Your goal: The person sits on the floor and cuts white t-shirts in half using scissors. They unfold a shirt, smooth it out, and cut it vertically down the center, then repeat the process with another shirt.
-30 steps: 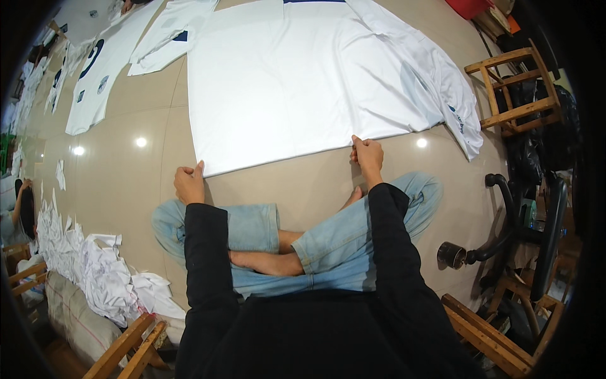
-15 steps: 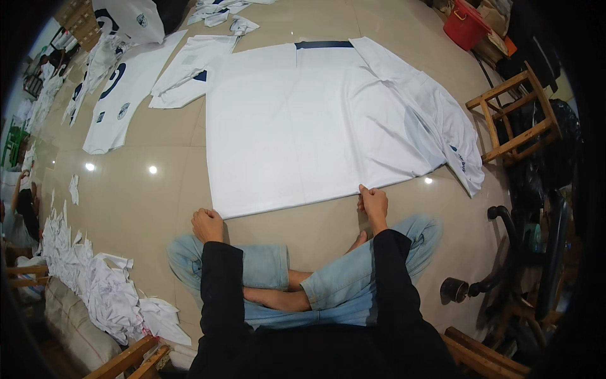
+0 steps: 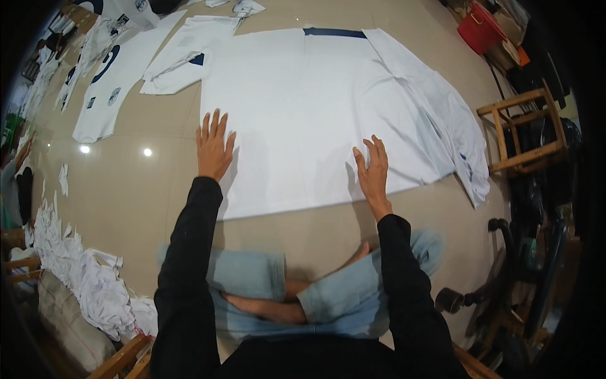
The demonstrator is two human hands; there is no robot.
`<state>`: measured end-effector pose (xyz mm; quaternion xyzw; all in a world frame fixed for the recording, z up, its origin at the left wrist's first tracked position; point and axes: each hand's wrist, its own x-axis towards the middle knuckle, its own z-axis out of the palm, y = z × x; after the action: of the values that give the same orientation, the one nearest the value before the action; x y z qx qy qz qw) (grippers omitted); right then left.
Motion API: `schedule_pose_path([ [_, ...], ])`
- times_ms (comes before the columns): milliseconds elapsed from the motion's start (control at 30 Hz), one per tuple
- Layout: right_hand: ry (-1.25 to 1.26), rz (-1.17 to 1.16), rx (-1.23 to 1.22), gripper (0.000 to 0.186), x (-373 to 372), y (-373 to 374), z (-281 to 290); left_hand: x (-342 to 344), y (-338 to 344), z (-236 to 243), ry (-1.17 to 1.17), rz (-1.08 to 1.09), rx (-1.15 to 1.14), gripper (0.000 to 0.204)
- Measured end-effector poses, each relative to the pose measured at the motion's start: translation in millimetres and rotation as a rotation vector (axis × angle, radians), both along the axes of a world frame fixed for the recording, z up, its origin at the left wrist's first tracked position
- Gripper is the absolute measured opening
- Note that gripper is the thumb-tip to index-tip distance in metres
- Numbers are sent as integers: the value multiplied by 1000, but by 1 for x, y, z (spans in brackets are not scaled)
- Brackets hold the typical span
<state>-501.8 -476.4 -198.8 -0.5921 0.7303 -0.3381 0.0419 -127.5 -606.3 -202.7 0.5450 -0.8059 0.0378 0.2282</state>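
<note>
A large white garment (image 3: 284,95) with a navy band along its far edge lies spread on the tiled floor in front of my crossed legs, wrinkled toward its right sleeve. My left hand (image 3: 214,145) is over its left part, fingers spread; my right hand (image 3: 372,167) is over the right half beside the creases, fingers apart and slightly bent. Neither hand grips the cloth; whether they touch it I cannot tell. Beyond it to the left lie a folded white sleeve (image 3: 183,57) and a white piece with navy markings (image 3: 101,101).
White scraps (image 3: 88,284) and a sack (image 3: 66,328) are at lower left. Another person (image 3: 19,183) is at the left edge. Along the right stand a wooden stool (image 3: 524,158), a red bucket (image 3: 480,28) and a black chair frame (image 3: 543,278) among bags.
Both hands let go of the garment's near edge and moved forward over the cloth, fingers opening, my left hand farther than my right.
</note>
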Motion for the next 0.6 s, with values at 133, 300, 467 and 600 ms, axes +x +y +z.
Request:
schedule_pose_path([
  [133,204,102,37,52,-33,-82,-19,-14,-99,-9,-124,-83,-33,57],
  [300,441,40,119,60,-85,-176,-35,-20,-186,-33,-234,-110,7,62],
  [467,383,-83,284,68,-129,-215,-49,-14,-222,-59,-186,141,107,72],
  [600,335,-110,263,72,-138,-218,-64,-7,-224,-72,-106,149,114,75],
])
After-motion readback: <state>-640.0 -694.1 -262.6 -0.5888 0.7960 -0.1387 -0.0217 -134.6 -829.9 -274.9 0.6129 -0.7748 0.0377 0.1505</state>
